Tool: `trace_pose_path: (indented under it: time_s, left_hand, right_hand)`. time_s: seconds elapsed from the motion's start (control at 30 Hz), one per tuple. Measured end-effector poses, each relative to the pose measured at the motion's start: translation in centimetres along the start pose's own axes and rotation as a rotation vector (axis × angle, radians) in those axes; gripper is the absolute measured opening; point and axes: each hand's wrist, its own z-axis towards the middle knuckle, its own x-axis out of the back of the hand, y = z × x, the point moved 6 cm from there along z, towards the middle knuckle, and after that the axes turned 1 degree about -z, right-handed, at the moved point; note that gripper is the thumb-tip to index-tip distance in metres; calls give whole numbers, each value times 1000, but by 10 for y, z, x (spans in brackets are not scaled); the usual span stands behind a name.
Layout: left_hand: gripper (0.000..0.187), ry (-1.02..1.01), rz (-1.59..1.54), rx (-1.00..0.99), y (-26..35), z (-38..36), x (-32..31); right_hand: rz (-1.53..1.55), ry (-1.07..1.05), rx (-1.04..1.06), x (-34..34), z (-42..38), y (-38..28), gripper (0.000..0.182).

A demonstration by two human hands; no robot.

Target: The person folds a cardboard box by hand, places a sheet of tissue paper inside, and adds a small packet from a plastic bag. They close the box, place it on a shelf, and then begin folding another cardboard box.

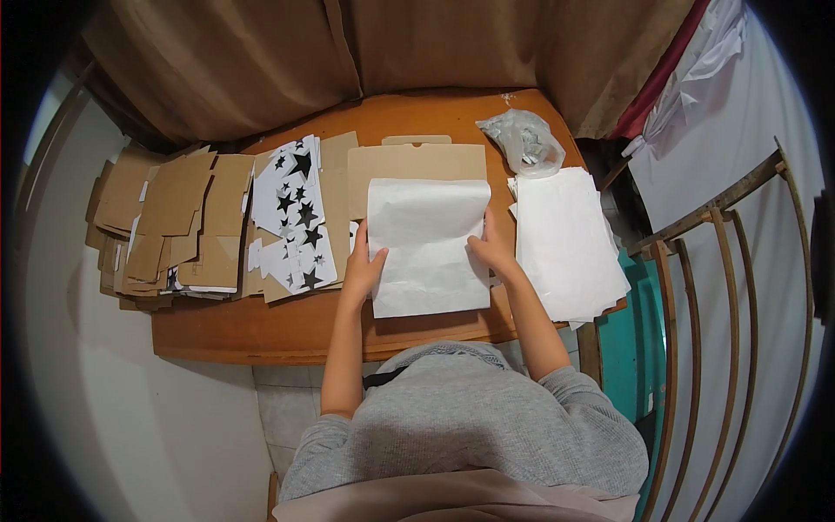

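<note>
A white sheet of paper (430,252) is held by its two side edges over a brown cardboard piece (417,163) on the table. My left hand (364,265) grips the left edge, its thumb on top of the sheet. On the opposite edge, my right hand (492,247) holds the paper the same way, thumb on top. The sheet bends slightly across its middle. Below it the lower part of the cardboard is hidden.
Flat cardboard pieces (178,200) are piled at the left, beside a white sheet with black stars (300,209). A stack of white paper (570,244) lies right, below a clear plastic bag (526,143). Brown curtains (444,43) hang behind the wooden table (235,329).
</note>
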Motion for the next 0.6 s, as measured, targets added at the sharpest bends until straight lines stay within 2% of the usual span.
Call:
trace_pose_path:
  time_s: [0.07, 0.13, 0.17, 0.23, 0.27, 0.33, 0.37, 0.43, 0.47, 0.5, 0.57, 0.6]
  left_hand:
    - [71, 8, -32, -32, 1, 2, 0]
    - [69, 83, 104, -224, 27, 5, 7]
    - [69, 81, 103, -226, 36, 5, 10]
    - [69, 18, 77, -42, 51, 5, 12]
    - [69, 15, 75, -42, 49, 8, 11]
    - [68, 98, 10, -321, 58, 9, 14]
    - [68, 94, 9, -322, 56, 11, 12]
    - [69, 56, -104, -208, 49, 18, 8]
    - [69, 56, -105, -212, 45, 19, 7]
    - [70, 60, -9, -190, 35, 19, 4]
    - [71, 67, 86, -173, 22, 19, 3]
    - [72, -84, 98, -53, 9, 17, -3]
  right_hand:
    - [78, 20, 47, 2, -2, -9, 89]
    - [152, 29, 137, 6, 3, -20, 88]
    - [152, 31, 138, 7, 5, -24, 88]
    - [137, 169, 375, 20, 1, -52, 88]
    - [135, 171, 373, 25, 2, -60, 88]
    - [90, 233, 576, 36, -4, -86, 90]
    - [89, 237, 575, 36, -4, -87, 90]
    - [302, 42, 394, 26, 4, -80, 96]
    - [192, 29, 294, 21, 10, -63, 97]
    - [192, 31, 298, 17, 7, -61, 97]
    - [74, -78, -191, 0, -1, -30, 98]
    - [74, -76, -189, 0, -4, -28, 98]
